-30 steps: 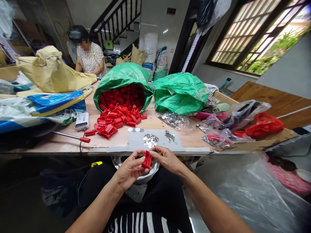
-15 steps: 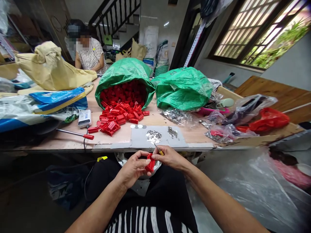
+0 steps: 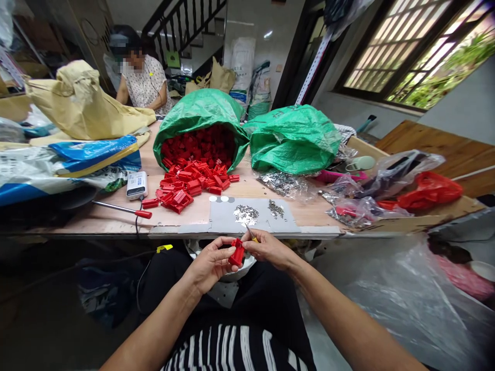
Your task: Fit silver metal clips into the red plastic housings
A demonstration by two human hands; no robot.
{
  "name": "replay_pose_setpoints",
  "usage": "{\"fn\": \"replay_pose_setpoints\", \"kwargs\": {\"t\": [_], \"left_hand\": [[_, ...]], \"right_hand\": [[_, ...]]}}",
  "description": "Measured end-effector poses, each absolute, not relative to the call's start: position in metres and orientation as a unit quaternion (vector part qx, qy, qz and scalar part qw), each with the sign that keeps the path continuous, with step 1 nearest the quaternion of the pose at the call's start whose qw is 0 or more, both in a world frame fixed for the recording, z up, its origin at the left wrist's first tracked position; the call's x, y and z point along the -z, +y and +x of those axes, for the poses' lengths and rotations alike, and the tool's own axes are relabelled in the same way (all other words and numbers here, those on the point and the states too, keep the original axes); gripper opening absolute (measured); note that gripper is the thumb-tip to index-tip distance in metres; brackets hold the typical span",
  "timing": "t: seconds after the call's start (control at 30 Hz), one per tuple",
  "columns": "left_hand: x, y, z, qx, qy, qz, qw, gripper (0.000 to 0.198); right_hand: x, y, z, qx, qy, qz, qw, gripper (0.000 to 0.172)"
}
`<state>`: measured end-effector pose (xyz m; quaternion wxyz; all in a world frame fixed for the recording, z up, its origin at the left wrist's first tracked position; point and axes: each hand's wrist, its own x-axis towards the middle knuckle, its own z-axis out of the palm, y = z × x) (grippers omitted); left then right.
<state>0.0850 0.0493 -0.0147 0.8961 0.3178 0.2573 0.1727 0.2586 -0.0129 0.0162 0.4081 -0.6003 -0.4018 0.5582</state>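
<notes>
The left hand (image 3: 211, 264) holds a red plastic housing (image 3: 237, 253) between thumb and curled fingers, above the person's lap and just short of the counter (image 3: 116, 224) edge. The housing's long axis stands nearly upright, with its upper end leaning away from the person and toward the right hand (image 3: 268, 250). The right hand sits against that upper end and pinches a small yellow-handled screwdriver (image 3: 253, 238), whose thin metal shaft points forward and to the left, toward the counter. At the counter's near edge lies a grey sheet (image 3: 228, 219) bearing two small heaps of silver metal pieces (image 3: 246, 214). Farther forward and to the left, a loose heap of red housings (image 3: 185, 186) spills from the mouth of a green woven sack (image 3: 201, 106). A second green sack (image 3: 294, 140) lies to its right. A red-handled screwdriver (image 3: 124, 209) rests left of the heap. A seated co-worker (image 3: 145, 82) is at the far end of the counter.
</notes>
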Motion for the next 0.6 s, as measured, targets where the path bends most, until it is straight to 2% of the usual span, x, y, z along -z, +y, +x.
{"fn": "replay_pose_setpoints", "kwargs": {"t": [0.4, 0.5, 0.6], "left_hand": [[0.012, 0.047, 0.084, -0.179, 0.271, 0.359, 0.875, 0.037], [0.013, 0.048, 0.086, -0.193, 0.269, 0.373, 0.867, 0.044], [0.015, 0.046, 0.087, -0.233, 0.287, 0.463, 0.806, 0.056]], "right_hand": [[-0.006, -0.015, 0.259, -0.566, -0.408, -0.577, 0.424, 0.028], [0.000, -0.015, 0.257, -0.561, -0.389, -0.576, 0.450, 0.031], [0.009, -0.014, 0.251, -0.535, -0.353, -0.578, 0.504, 0.036]]}}
